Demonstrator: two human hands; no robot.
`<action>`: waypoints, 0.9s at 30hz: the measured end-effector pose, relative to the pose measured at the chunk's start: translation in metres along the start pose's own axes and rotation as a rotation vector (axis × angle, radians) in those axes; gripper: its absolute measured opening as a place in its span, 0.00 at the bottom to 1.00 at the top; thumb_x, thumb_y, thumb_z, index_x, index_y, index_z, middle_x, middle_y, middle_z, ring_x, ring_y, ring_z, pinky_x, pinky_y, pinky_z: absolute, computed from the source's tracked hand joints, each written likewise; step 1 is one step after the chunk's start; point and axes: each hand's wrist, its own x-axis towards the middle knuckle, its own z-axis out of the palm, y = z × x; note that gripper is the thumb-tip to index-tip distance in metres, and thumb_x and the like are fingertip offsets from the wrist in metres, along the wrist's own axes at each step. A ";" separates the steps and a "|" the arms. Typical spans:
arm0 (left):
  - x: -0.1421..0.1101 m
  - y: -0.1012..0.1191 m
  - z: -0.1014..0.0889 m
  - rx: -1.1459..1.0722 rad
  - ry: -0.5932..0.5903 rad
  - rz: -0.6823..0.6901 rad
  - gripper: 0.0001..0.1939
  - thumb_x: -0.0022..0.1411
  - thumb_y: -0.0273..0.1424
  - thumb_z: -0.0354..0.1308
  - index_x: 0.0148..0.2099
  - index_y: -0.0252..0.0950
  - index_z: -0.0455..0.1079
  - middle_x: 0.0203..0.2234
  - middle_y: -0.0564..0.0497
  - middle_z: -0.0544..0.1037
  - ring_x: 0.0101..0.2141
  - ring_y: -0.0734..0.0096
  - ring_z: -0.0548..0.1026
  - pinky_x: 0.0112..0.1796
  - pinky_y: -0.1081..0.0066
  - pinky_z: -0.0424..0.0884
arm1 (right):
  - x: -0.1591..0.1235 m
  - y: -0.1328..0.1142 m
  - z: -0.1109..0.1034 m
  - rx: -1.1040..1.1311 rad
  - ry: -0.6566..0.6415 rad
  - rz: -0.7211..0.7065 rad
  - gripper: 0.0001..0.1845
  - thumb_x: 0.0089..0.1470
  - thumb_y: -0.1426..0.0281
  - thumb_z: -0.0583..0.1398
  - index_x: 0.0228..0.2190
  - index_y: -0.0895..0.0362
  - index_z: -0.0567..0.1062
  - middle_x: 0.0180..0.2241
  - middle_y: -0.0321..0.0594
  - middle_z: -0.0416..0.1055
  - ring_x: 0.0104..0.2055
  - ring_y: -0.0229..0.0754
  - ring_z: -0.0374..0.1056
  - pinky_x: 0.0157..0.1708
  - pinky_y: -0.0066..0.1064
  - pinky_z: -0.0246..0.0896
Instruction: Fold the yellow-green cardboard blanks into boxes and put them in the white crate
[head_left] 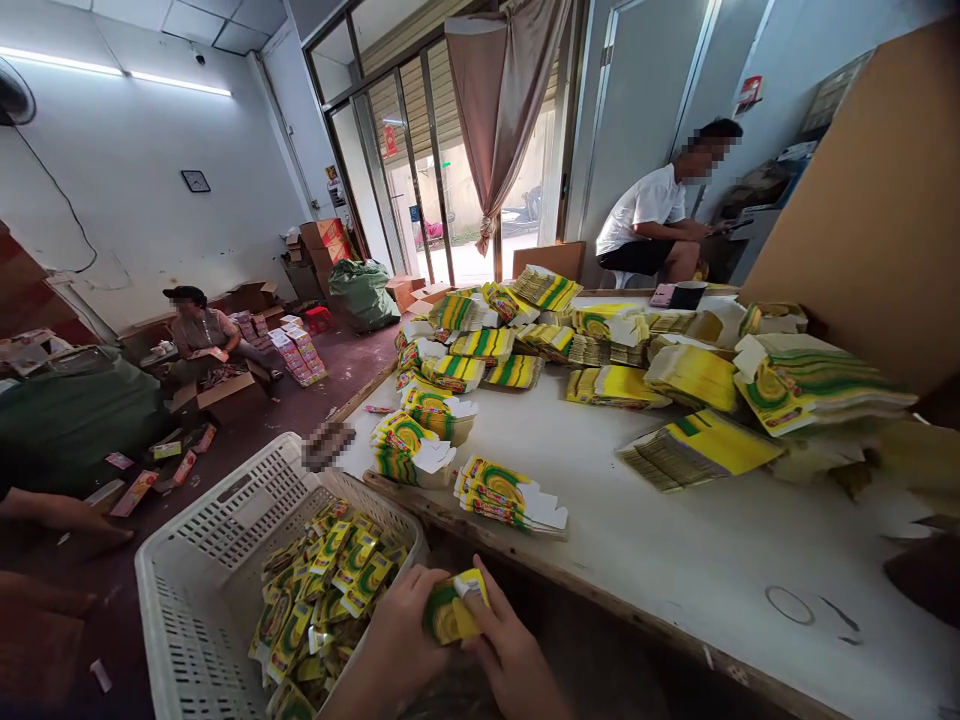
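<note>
Between my two hands is a small yellow and green carton (454,607), in front of the table's near edge. My left hand (405,625) wraps round its left side. The fingers and thumb of my right hand (504,632) close on its right end. Below and to the left, a white plastic basket (169,620) holds many small yellow and green packets (330,590). On the table just beyond my hands lies a short stack of flat yellow cartons (506,495) with white flaps. Part of the carton is hidden by my fingers.
More stacks of flat cartons (480,345) cover the far side of the white table (570,440). A large cardboard sheet (862,200) stands at right. One person (652,215) sits beyond the table; another person (206,335) sits at left near open boxes. Green sacks (364,295) lie on the floor.
</note>
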 end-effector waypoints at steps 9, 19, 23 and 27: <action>0.006 0.006 0.005 0.060 -0.037 0.009 0.22 0.43 0.34 0.70 0.44 0.39 0.74 0.36 0.48 0.78 0.36 0.58 0.76 0.37 0.64 0.70 | 0.014 -0.019 -0.034 -0.017 -0.203 0.111 0.10 0.56 0.64 0.61 0.37 0.53 0.82 0.57 0.49 0.71 0.60 0.51 0.66 0.55 0.34 0.65; 0.006 -0.001 0.003 -0.004 -0.046 -0.077 0.23 0.47 0.29 0.65 0.49 0.40 0.71 0.43 0.45 0.77 0.44 0.53 0.74 0.46 0.60 0.69 | 0.016 0.003 0.005 0.157 0.107 0.223 0.35 0.40 0.77 0.60 0.54 0.54 0.73 0.57 0.47 0.71 0.60 0.53 0.67 0.61 0.43 0.60; -0.003 -0.012 -0.001 -0.004 -0.059 -0.072 0.30 0.46 0.32 0.69 0.53 0.39 0.69 0.47 0.42 0.76 0.47 0.49 0.73 0.49 0.56 0.68 | 0.022 -0.014 0.011 0.185 0.098 0.234 0.35 0.38 0.77 0.60 0.53 0.55 0.73 0.55 0.47 0.71 0.58 0.52 0.68 0.59 0.41 0.62; -0.009 -0.027 -0.005 -0.016 -0.013 -0.030 0.27 0.50 0.33 0.67 0.54 0.39 0.69 0.48 0.42 0.77 0.47 0.52 0.74 0.48 0.58 0.70 | 0.023 -0.018 0.011 0.172 0.068 0.247 0.38 0.40 0.74 0.63 0.56 0.57 0.68 0.59 0.50 0.67 0.60 0.54 0.66 0.59 0.44 0.61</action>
